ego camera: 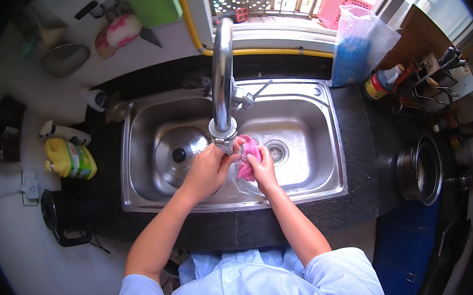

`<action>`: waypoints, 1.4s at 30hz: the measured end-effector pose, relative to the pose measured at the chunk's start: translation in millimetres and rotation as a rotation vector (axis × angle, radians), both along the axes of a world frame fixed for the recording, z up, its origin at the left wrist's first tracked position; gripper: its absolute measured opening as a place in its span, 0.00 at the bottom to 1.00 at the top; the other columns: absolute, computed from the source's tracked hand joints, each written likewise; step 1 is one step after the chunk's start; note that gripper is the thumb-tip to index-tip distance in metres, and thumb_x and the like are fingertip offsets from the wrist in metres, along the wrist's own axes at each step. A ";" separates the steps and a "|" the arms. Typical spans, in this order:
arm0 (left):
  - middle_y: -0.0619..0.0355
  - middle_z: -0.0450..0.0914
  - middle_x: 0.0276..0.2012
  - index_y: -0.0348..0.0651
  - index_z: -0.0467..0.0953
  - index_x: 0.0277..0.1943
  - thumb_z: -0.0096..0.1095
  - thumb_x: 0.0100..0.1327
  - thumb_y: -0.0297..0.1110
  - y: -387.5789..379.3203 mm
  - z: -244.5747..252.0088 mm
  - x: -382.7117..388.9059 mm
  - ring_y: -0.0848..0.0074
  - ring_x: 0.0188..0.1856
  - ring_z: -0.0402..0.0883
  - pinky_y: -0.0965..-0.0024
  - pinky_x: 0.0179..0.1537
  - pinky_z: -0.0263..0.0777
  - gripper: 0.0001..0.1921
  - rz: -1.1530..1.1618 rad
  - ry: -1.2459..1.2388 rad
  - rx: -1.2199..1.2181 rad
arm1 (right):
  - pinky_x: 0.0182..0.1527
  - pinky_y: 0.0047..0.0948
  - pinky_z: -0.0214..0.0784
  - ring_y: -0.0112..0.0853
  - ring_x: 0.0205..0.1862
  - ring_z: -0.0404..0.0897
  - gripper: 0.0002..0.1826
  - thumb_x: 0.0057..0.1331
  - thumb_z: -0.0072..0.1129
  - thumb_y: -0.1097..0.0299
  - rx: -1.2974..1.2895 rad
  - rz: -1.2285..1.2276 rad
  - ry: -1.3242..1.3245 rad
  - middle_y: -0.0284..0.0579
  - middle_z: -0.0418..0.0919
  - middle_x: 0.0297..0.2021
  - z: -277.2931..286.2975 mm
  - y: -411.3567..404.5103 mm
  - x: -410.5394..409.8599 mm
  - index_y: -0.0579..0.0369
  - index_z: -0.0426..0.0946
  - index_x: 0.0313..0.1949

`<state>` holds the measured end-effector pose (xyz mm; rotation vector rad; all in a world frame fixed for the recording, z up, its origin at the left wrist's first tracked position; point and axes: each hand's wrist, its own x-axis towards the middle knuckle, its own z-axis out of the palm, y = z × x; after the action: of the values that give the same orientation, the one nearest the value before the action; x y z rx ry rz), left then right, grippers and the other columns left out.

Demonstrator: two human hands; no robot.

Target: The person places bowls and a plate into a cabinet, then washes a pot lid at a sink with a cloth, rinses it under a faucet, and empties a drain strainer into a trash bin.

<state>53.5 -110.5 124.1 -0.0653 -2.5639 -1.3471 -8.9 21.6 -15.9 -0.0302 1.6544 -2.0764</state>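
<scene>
Over the double-basin stainless steel sink (306, 197), my right hand (265, 170) grips a pink cloth (246, 172). My left hand (208, 168) is just left of the cloth, its fingers curled beneath the spout end of the chrome faucet (224, 74). Something clear and shiny shows between the two hands; whether it is glass or water I cannot tell. The faucet head hides part of my left fingers. In the left basin lies a round metal lid (166, 162) with a black knob. The drain (276, 151) of the right basin shows beyond my right hand.
Left of the sink stand a yellow detergent jug (69, 159), a white spray bottle (67, 133) and a black kettle (65, 216). On the right are a metal pot (406, 176), a sauce bottle (381, 82) and a plastic bag (354, 52). A yellow pipe (267, 53) runs below the window.
</scene>
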 end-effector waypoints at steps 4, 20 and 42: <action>0.50 0.76 0.41 0.39 0.68 0.41 0.53 0.57 0.22 -31.1 7.3 14.2 0.59 0.47 0.75 0.64 0.46 0.68 0.08 0.037 -0.047 -0.048 | 0.35 0.24 0.66 0.24 0.33 0.72 0.10 0.60 0.50 0.74 -0.008 0.116 0.249 0.39 0.71 0.31 21.8 -30.8 20.1 0.56 0.68 0.41; 0.48 0.72 0.47 0.40 0.63 0.42 0.50 0.62 0.24 -49.2 -15.2 26.0 0.67 0.54 0.69 0.69 0.55 0.61 0.07 0.112 0.071 0.434 | 0.42 0.29 0.69 0.32 0.38 0.79 0.14 0.62 0.47 0.71 0.228 0.369 0.488 0.47 0.79 0.37 22.7 -57.1 36.2 0.56 0.74 0.46; 0.48 0.71 0.49 0.40 0.60 0.43 0.48 0.63 0.22 71.6 -16.1 -55.9 0.65 0.59 0.65 0.67 0.58 0.59 0.08 -0.058 0.254 0.456 | 0.37 0.23 0.70 0.26 0.32 0.77 0.10 0.61 0.40 0.79 0.577 -0.204 0.422 0.42 0.77 0.29 -22.8 150.7 -71.3 0.63 0.73 0.37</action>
<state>-2.4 -38.9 108.1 -0.2135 -2.0145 -1.7828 -80.1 172.3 -38.7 -0.1194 2.5579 -1.7244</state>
